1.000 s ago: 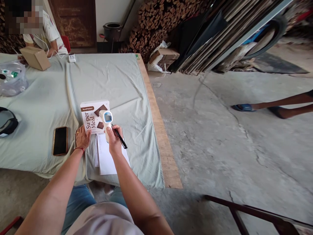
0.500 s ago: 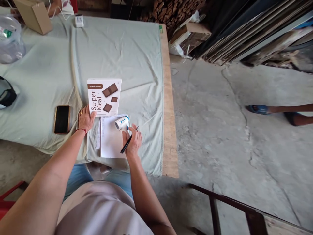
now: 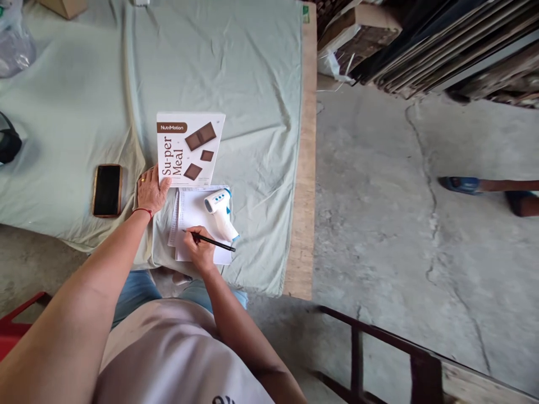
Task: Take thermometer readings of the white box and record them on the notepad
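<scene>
My left hand grips the lower left corner of a white box printed "NutriMotion Su-per Meal" with brown chocolate pieces, its thumb on the front. Below it, sheets of paper lie on the cloth, some with handwriting along the left side. A white and blue infrared thermometer rests on the paper's right part. My right hand is closed around a black pen over the paper, left of the thermometer's handle. The pen slants down to the right, its other end near the paper's left part.
A phone lies left of my left hand on the green cloth. A black object and a plastic bag sit farther left. The bare wooden table edge runs along the right. A person's sandalled foot is on the floor.
My right hand has let go of the thermometer, which now lies on the paper, and has moved left with the pen in a writing grip. My left hand still holds the box.
</scene>
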Tool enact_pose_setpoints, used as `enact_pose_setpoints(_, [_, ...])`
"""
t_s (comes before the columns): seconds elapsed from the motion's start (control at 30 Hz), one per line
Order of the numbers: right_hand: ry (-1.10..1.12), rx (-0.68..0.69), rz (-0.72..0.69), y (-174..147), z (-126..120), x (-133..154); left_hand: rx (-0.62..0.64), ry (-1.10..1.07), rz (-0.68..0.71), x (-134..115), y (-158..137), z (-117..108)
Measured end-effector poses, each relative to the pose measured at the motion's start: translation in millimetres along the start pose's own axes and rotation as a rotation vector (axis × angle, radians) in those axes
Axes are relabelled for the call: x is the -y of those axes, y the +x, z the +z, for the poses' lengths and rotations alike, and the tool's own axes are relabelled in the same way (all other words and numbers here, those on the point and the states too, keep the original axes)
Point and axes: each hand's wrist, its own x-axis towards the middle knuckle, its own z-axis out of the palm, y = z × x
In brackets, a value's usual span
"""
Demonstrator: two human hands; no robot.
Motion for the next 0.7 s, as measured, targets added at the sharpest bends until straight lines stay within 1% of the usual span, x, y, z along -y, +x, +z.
enact_pose_setpoints(0.17, [-0.052, -0.004, -0.01, -0.4, 2.5, -1.7, 0.001, -0.018, -0.006, -1.2, 0.2, 0.4])
enact_pose_setpoints(0.7, [-0.18, 0.0, -0.112, 2.8, 6.4, 2.5, -0.001, -0.017, -0.007, -2.9, -0.2, -1.2])
